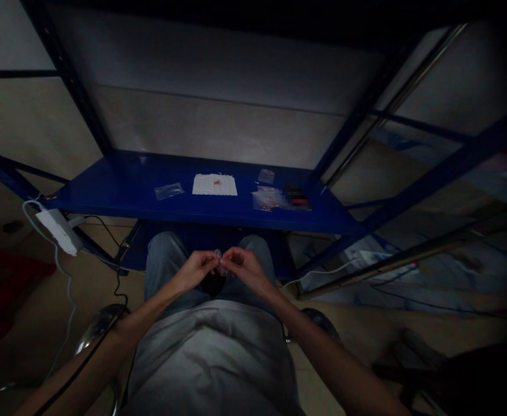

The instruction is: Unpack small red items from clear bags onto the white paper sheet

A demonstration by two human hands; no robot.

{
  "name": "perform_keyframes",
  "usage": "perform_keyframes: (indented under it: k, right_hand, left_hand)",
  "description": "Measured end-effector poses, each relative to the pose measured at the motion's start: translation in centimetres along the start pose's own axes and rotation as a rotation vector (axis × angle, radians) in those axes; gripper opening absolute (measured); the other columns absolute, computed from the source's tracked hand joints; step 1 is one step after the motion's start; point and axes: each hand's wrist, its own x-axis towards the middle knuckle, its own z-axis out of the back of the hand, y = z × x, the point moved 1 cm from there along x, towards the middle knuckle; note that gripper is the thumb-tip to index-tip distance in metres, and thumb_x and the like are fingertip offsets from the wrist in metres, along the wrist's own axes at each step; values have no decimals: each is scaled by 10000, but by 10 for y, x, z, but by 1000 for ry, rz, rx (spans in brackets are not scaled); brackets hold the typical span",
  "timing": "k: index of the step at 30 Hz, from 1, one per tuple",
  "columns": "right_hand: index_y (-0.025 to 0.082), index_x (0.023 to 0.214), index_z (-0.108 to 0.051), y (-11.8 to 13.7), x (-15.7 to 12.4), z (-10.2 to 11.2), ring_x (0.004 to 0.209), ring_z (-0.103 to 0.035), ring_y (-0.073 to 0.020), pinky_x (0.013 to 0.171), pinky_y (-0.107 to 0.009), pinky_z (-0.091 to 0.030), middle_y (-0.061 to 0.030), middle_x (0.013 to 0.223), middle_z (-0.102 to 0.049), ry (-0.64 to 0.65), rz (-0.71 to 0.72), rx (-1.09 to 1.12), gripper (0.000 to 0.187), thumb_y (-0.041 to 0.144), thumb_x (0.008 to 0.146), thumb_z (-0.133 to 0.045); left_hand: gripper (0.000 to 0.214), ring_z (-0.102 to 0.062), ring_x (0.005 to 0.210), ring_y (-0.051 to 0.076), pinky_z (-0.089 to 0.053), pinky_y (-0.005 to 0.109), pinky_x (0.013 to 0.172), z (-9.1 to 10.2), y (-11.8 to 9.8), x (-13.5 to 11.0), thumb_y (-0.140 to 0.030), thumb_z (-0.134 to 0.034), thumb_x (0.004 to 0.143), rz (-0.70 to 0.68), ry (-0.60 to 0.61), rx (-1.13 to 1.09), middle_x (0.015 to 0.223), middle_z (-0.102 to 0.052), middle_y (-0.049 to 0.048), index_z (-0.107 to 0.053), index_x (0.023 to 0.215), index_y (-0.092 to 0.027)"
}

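Note:
Above my lap, a small clear plastic bag (222, 268) is pinched between my two hands, just in front of the shelf's edge. My left hand (200, 267) is closed on its left side with thumb and fingertips. On the other side, my right hand (243, 266) grips it the same way, close to the left fingertips. Whether anything is inside the bag is too dark and small to tell. Beyond the hands, a white sheet (205, 186) lies on the blue shelf (149, 167), with small red pieces (217, 182) on it.
Left of the sheet lies a flat clear bag (169, 191). To the right are another clear bag (266, 175), a bag with small reddish pieces (269, 199) and a dark item (296, 197). A white power strip (59, 231) hangs at the shelf's left post, cables trailing down.

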Motion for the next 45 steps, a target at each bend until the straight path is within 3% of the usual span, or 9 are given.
perform_keyframes:
  k: [7, 17, 25, 45]
  right_hand:
    - [190, 903, -579, 3, 0, -6, 621, -573, -128, 463, -194, -429, -1, 719, -610, 0, 15, -3, 304, 462, 801, -671]
    - [199, 939, -581, 2, 0, -7, 570, -582, -126, 480, -215, -443, -4, 719, -649, 73, 1, 62, 331, 507, 825, -621]
    - [181, 928, -591, -7, 7, -5, 567, -598, -132, 434, -203, -438, -4, 714, -645, 9, 17, 70, 348, 495, 793, -655]
    - [181, 904, -605, -10, 6, -6, 579, -594, -131, 419, -193, -440, -13, 719, -652, 9, 36, -19, 309, 475, 812, -636]
  left_hand:
    - [336, -639, 647, 153, -436, 234, 590, 6, 2, 0, -439, -622, 839, 63, -56, -28, 698, -709, 68, -682, 757, -119]
    - [424, -559, 496, 110, -383, 214, 484, 5, 0, 0, -533, -640, 797, 69, -82, -111, 576, -648, 33, -629, 694, -122]
    - [418, -631, 631, 154, -442, 237, 532, 7, -5, -2, -520, -616, 820, 29, -21, -127, 762, -703, 95, -670, 804, -106]
    - [414, -591, 587, 133, -392, 218, 515, 8, -15, -5, -523, -586, 835, 37, -19, 48, 668, -661, 49, -658, 763, -122]
